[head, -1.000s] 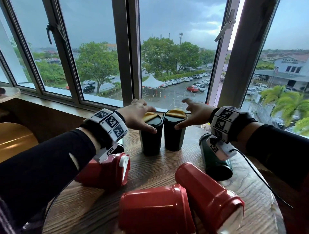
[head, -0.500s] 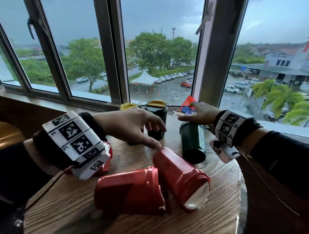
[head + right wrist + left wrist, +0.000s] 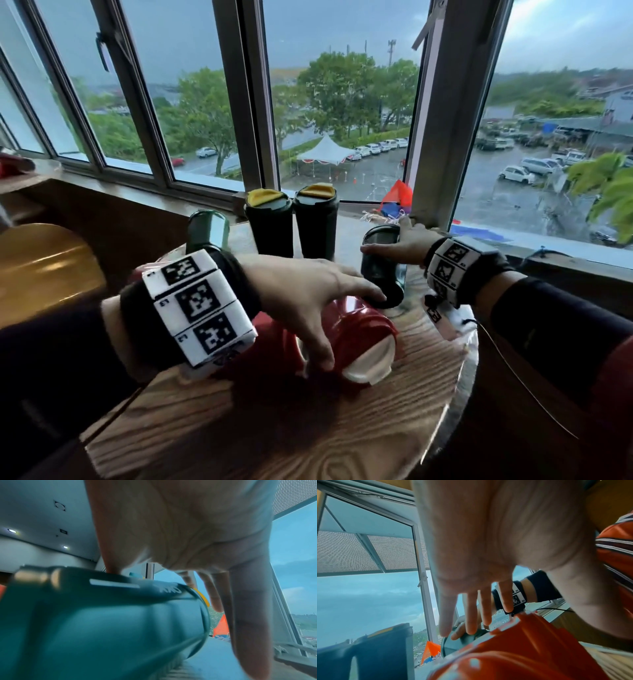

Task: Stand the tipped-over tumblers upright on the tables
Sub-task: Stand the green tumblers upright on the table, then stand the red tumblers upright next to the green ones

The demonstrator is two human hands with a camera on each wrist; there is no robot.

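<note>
On the round wooden table (image 3: 308, 428), two dark tumblers with yellow lids (image 3: 269, 222) (image 3: 317, 219) stand upright at the back. A red tumbler (image 3: 363, 329) (image 3: 522, 655) lies on its side with its white lid toward me. My left hand (image 3: 346, 325) spreads over it, fingers straight and thumb down its near side. A second red tumbler (image 3: 274, 346) lies beside it, mostly hidden by my wrist. A dark green tumbler (image 3: 382, 274) (image 3: 102, 622) lies at the right. My right hand (image 3: 387, 240) rests across it, thumb on top and fingers straight.
Another green tumbler (image 3: 207, 229) shows at the back left, its lower part behind my left wrist. The window sill (image 3: 359, 214) with a small orange and blue flag (image 3: 394, 202) runs close behind the table. A yellow seat (image 3: 41, 267) is at the left.
Both hands have left the lids of the upright dark tumblers. The left hand came back over the lying red tumbler, and the right hand moved onto the lying green one.
</note>
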